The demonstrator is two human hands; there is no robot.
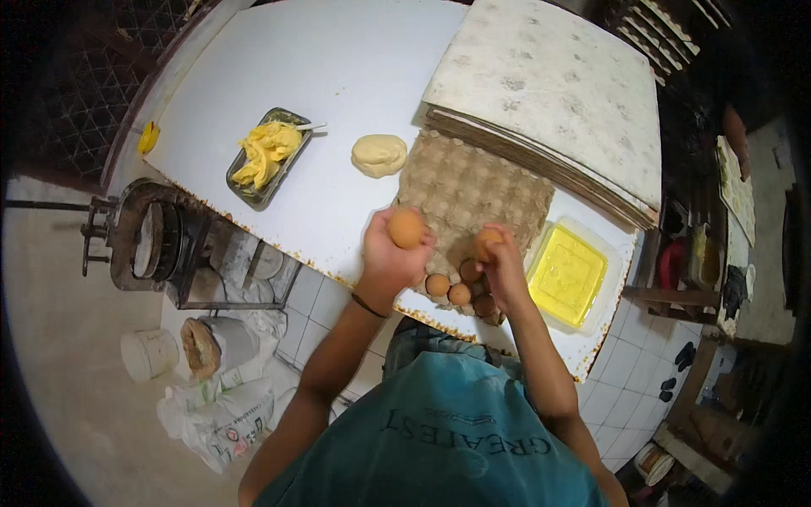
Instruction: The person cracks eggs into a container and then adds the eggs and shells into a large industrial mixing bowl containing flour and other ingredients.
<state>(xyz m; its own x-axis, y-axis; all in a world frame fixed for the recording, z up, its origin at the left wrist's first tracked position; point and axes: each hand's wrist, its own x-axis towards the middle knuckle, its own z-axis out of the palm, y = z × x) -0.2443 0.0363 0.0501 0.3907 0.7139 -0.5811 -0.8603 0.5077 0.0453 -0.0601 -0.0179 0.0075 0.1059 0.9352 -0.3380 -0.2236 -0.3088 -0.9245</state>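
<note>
A brown egg (406, 228) rests in my left hand (391, 258), its fingers curled around it above the near left side of a cardboard egg tray (477, 179). My right hand (505, 269) grips another brown egg, its top (487, 242) showing past the fingers. Below and between the hands, several brown eggs (449, 289) sit in the tray's near cups, partly covered by my right hand. To the right of the tray stands a clear rectangular tub (568, 275) with yellow liquid in it.
Left of the tray lies a ball of dough (378, 155). Further left is a dark dish (263, 199) of yellow spread with a white-handled utensil. A stack of boards (549, 93) fills the table's far right. A metal press (148, 241) stands beside the table's left edge.
</note>
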